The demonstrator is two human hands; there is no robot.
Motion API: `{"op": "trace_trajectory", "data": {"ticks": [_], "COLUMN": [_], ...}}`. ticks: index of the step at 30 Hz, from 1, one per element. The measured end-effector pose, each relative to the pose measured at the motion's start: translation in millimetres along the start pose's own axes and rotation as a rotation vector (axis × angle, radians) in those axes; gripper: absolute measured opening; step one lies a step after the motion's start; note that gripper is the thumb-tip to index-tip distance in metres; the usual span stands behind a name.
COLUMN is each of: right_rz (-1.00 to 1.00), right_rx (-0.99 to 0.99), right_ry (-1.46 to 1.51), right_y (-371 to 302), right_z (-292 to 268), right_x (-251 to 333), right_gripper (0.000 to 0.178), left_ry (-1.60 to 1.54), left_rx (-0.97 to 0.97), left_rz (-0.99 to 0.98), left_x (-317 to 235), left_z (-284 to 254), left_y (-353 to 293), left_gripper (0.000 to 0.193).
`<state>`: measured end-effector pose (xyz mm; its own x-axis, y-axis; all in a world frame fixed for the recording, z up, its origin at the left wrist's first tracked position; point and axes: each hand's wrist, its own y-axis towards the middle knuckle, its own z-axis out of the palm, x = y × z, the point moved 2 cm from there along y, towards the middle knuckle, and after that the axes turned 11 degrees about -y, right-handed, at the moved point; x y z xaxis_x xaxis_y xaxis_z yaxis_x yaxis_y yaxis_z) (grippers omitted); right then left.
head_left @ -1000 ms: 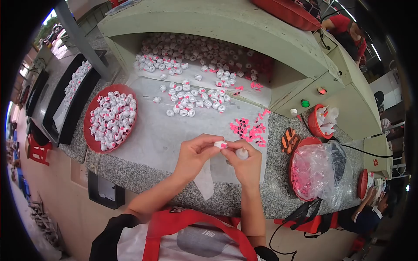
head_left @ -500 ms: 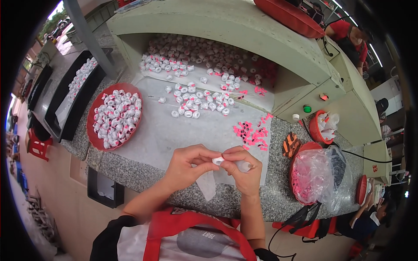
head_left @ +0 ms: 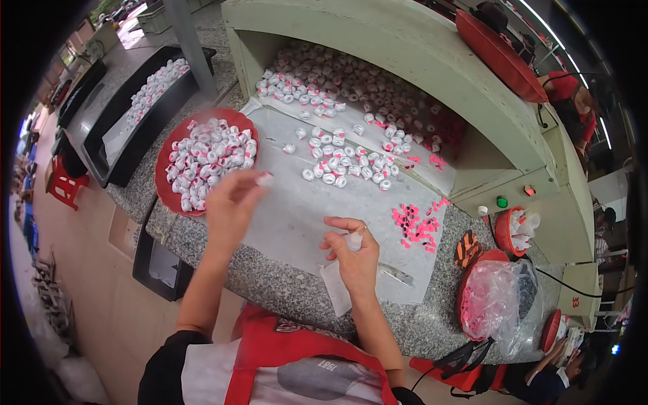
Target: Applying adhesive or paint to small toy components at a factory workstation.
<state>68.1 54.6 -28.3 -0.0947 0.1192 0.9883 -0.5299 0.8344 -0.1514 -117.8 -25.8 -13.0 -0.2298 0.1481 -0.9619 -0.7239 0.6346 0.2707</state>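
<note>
My left hand [head_left: 229, 209] is raised near the right rim of a red scalloped bowl [head_left: 164, 181]. Its fingertips pinch a small white ring-shaped piece [head_left: 265, 180], slightly blurred by motion. Inside the bowl lies a heap of like white pieces [head_left: 212, 152] with pink parts. Over the white sheet, my right hand [head_left: 359, 266] is wrapped around a small translucent bottle [head_left: 353, 241], thumb and forefinger apart. A loose white paper or cloth [head_left: 335, 289] hangs beside that hand. More white pieces [head_left: 347, 162] and small pink bits [head_left: 417, 226] lie farther back on the sheet.
A pale arched cabinet [head_left: 378, 40] stands behind, with many pieces beneath it. A flat metal strip [head_left: 395, 273] lies right of my right hand. Farther right are a plastic-covered red bowl [head_left: 482, 300] and a small red basket [head_left: 503, 233]. Black trays [head_left: 125, 158] stand left.
My hands have come apart. The left has moved left toward the red bowl with the white piece; the right keeps the bottle. The whole view has shifted.
</note>
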Motion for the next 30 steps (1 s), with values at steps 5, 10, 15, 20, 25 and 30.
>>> {"op": "trace_trajectory", "data": {"ticks": [5,10,15,20,25,30], "right_rz": [0.017,-0.094,-0.133,-0.184,-0.164,-0.42], "right_rx": [-0.107,-0.138,-0.217,-0.212,-0.36,-0.585], "right_ry": [-0.115,-0.105,-0.17,0.094,0.025,-0.23], "right_y": [-9.6,-29.3,-36.8,-40.8,-61.6,-83.5], "right_z": [-32.4,-46.3,-69.1,-73.0,-82.3,-68.7], "right_x": [-6.8,-5.7,-13.9,14.0,47.8,56.6], "right_gripper": [0.019,0.022,0.026,0.031,0.033,0.027], "left_ry": [0.78,0.727,0.65,-1.066,-1.253,-1.064], "left_rx": [-0.269,0.144,0.326,0.376,0.601,0.594], "left_rz": [0.433,0.283,0.156,-0.718,-0.849,-0.74], "left_x": [11.1,58.3,65.1,7.7,-13.9,-25.7], "left_z": [-15.9,64.4,73.8,84.8,102.1,107.9], "left_y": [35.2,22.4,24.7,-17.0,-44.9,-56.3], "left_gripper": [0.023,0.024,0.024,0.034,0.035,0.032]}}
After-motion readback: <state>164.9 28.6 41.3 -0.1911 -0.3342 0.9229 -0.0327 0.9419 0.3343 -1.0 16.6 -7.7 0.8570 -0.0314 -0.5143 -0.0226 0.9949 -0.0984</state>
